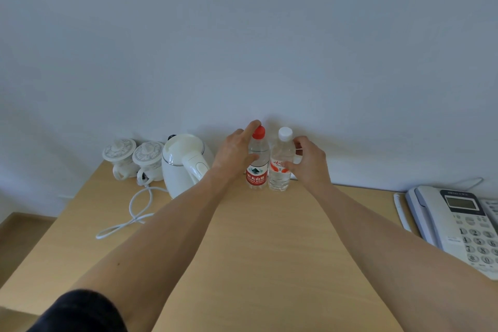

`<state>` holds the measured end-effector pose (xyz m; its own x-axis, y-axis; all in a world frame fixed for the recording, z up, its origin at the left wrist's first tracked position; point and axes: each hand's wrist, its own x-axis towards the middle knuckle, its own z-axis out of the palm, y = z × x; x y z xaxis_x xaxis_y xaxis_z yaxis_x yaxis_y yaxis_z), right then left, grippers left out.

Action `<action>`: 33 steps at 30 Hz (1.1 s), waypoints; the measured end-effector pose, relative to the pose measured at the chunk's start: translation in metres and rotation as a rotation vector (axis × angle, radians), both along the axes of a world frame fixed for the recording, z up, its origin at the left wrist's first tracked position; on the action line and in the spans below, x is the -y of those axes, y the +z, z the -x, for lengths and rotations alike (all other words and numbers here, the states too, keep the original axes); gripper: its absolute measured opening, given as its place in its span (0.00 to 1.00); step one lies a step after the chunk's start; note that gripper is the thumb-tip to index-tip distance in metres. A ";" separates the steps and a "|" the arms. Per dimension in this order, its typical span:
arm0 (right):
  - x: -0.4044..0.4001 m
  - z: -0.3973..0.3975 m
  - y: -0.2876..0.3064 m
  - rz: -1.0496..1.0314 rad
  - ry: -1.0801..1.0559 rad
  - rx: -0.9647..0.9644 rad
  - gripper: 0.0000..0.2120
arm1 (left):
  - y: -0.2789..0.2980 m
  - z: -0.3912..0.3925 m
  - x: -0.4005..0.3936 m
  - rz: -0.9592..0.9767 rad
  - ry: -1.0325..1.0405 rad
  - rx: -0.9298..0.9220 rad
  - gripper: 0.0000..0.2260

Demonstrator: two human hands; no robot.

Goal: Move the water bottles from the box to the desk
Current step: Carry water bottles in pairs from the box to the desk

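Observation:
Two clear water bottles stand upright side by side on the light wooden desk (256, 237), close to the white wall. The left one, the red-capped bottle (258, 178), has a red label. My left hand (234, 151) wraps around it, thumb across its front and index finger raised beside the cap. The white-capped bottle (279, 180) touches it on the right. My right hand (312, 162) holds that bottle from the right, with the thumb on its label and the fingers behind it. No box is in view.
A white electric kettle (183, 164) stands just left of my left hand, its cord (134, 213) looping over the desk. Two lidded ceramic cups (118, 153) sit at the back left corner. A grey desk phone (458, 224) occupies the right edge.

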<state>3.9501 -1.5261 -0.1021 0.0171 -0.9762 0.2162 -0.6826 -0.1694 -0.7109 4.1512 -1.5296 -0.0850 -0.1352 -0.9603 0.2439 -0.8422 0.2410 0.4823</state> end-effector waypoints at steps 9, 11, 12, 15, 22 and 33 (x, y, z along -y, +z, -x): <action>-0.009 0.021 0.003 -0.021 -0.035 -0.073 0.25 | 0.009 -0.015 -0.011 0.151 0.081 0.148 0.28; -0.012 0.024 0.005 -0.034 -0.034 -0.076 0.25 | 0.012 -0.015 -0.013 0.191 0.120 0.192 0.25; -0.014 0.025 0.006 -0.042 -0.029 -0.086 0.26 | 0.014 -0.015 -0.013 0.194 0.134 0.204 0.24; -0.019 0.025 0.012 -0.055 -0.024 -0.133 0.27 | 0.018 -0.014 -0.013 0.197 0.155 0.233 0.24; -0.035 0.030 0.026 -0.065 -0.052 -0.219 0.29 | 0.042 -0.002 -0.007 0.201 0.126 0.227 0.24; -0.095 0.080 0.042 -0.102 -0.240 -0.272 0.24 | 0.062 0.092 -0.036 0.214 -0.131 0.388 0.23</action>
